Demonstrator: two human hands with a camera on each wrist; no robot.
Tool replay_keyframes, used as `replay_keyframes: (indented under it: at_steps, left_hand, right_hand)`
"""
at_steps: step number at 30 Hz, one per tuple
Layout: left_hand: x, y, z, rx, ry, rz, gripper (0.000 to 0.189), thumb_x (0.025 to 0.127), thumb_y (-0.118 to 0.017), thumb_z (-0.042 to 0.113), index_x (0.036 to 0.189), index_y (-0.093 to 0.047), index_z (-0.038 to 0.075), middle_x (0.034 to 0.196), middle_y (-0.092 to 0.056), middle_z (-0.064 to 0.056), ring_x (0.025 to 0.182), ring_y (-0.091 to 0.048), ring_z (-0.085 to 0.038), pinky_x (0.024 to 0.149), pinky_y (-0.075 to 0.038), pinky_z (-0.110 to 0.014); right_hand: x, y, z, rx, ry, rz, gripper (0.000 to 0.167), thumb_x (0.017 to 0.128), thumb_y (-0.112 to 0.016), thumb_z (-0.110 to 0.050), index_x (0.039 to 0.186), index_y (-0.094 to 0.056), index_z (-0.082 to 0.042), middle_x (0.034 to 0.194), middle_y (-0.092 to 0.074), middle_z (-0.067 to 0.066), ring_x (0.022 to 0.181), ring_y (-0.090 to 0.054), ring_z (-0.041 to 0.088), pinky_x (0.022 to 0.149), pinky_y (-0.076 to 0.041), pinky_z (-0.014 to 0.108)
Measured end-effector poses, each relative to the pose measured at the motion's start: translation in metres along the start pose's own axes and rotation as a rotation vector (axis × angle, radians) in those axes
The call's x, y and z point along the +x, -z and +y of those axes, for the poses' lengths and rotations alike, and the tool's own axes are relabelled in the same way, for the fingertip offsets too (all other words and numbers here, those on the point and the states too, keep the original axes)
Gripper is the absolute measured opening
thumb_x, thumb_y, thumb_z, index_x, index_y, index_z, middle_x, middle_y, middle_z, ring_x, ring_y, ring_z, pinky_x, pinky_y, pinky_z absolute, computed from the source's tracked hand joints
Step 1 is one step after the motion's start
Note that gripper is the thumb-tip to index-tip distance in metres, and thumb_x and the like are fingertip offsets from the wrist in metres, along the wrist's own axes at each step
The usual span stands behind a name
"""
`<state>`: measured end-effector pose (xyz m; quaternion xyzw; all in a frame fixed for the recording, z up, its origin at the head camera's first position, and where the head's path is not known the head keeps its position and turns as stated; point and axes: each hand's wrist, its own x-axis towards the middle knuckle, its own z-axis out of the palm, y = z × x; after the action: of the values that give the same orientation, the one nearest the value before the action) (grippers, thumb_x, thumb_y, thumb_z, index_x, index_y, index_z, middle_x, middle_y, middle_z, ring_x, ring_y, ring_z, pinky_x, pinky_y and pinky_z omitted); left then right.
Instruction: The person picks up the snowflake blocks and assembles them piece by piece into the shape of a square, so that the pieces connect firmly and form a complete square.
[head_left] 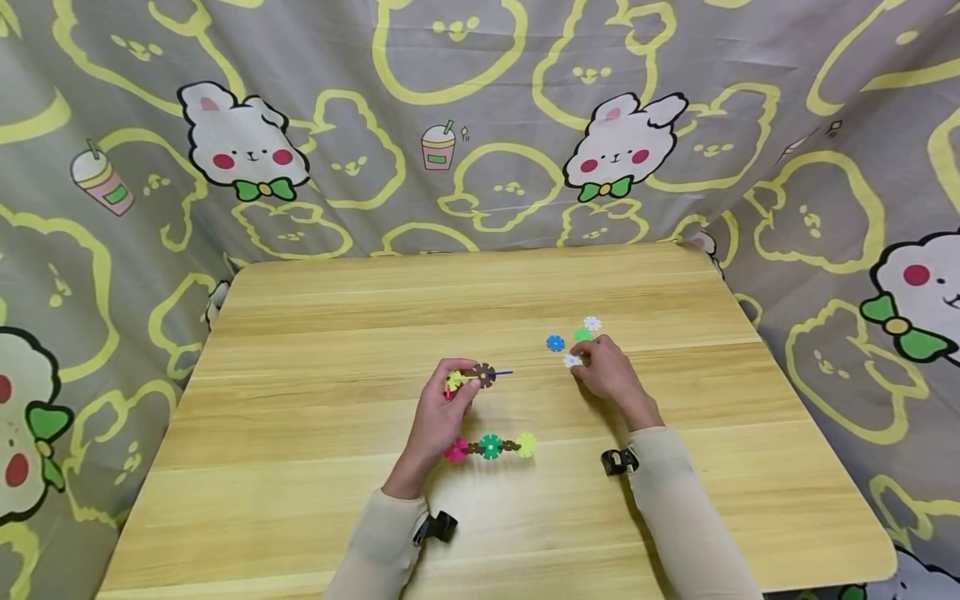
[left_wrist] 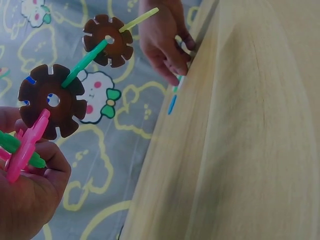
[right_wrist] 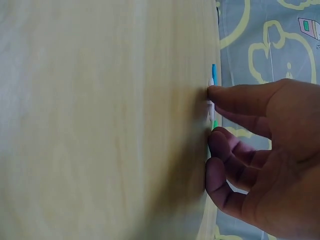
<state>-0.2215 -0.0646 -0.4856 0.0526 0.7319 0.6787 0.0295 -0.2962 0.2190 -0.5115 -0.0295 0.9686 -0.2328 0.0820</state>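
My left hand (head_left: 441, 410) grips a linked assembly of notched plastic snowflake discs. A brown disc (head_left: 483, 376) with a blue one edge-on beside it shows at the fingertips, and a yellow disc (head_left: 454, 381) sits between thumb and fingers. A row of pink, brown, green (head_left: 491, 447) and yellow discs runs rightward below that hand; in the left wrist view its brown disc (left_wrist: 52, 102) stands out against the curtain, above the tabletop. Farther right, my right hand (head_left: 611, 375) pinches a white disc (head_left: 572, 361) low at the tabletop, its other fingers curled.
A blue disc (head_left: 555, 343), a light green disc (head_left: 583, 334) and another white disc (head_left: 592, 322) lie close to the right hand on the wooden table (head_left: 300, 350). A patterned grey curtain (head_left: 495, 75) encloses the table's back and sides. Each wrist carries a black camera.
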Motion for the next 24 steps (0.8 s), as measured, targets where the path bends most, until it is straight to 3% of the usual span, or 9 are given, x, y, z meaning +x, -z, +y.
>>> replay_keyframes:
  at_steps: [6,12,16,21,24]
  left_hand:
    - [0.000,0.000,0.000,-0.015,0.011,-0.004,0.026,0.098,-0.058,0.018,0.124,-0.055,0.014,0.086,-0.056,-0.013,0.052,-0.038,-0.010,0.047,-0.031,-0.020]
    - [0.000,0.000,-0.002,-0.029,0.004,-0.017,0.024,0.098,-0.057,0.016,0.122,-0.056,0.015,0.099,-0.060,-0.023,0.053,-0.039,-0.008,0.048,-0.032,-0.019]
    - [0.000,0.000,-0.003,-0.020,-0.010,-0.021,0.023,0.098,-0.057,0.017,0.121,-0.056,0.017,0.100,-0.059,-0.023,0.052,-0.038,-0.007,0.047,-0.032,-0.019]
    - [0.000,-0.001,-0.003,-0.011,-0.013,-0.013,0.024,0.098,-0.057,0.017,0.122,-0.056,0.017,0.089,-0.056,-0.019,0.051,-0.038,-0.006,0.045,-0.032,-0.019]
    - [0.001,-0.001,-0.003,-0.012,-0.011,-0.011,0.024,0.098,-0.057,0.016,0.122,-0.056,0.017,0.079,-0.053,-0.017,0.049,-0.036,-0.006,0.043,-0.031,-0.019]
  right_hand:
    - [0.001,0.001,0.000,0.033,-0.017,-0.008,0.025,0.084,-0.063,-0.010,0.107,-0.065,-0.001,0.110,-0.054,0.016,0.096,-0.050,0.029,0.084,-0.045,0.043]
    - [0.002,0.001,0.003,0.018,0.009,-0.001,0.035,0.080,-0.064,-0.007,0.115,-0.063,-0.001,0.099,-0.057,0.013,0.090,-0.050,0.026,0.077,-0.043,0.038]
    - [-0.002,0.003,0.004,0.003,0.021,-0.007,0.029,0.085,-0.066,-0.011,0.113,-0.065,-0.004,0.097,-0.056,0.013,0.088,-0.050,0.026,0.074,-0.043,0.037]
    - [-0.009,0.003,0.003,-0.022,0.038,0.007,0.023,0.091,-0.066,-0.020,0.112,-0.062,-0.012,0.096,-0.064,0.010,0.083,-0.057,0.024,0.073,-0.047,0.039]
    - [-0.014,0.003,-0.003,0.035,0.051,0.012,0.020,0.093,-0.064,-0.023,0.110,-0.061,-0.014,0.093,-0.067,0.008,0.080,-0.059,0.021,0.071,-0.047,0.035]
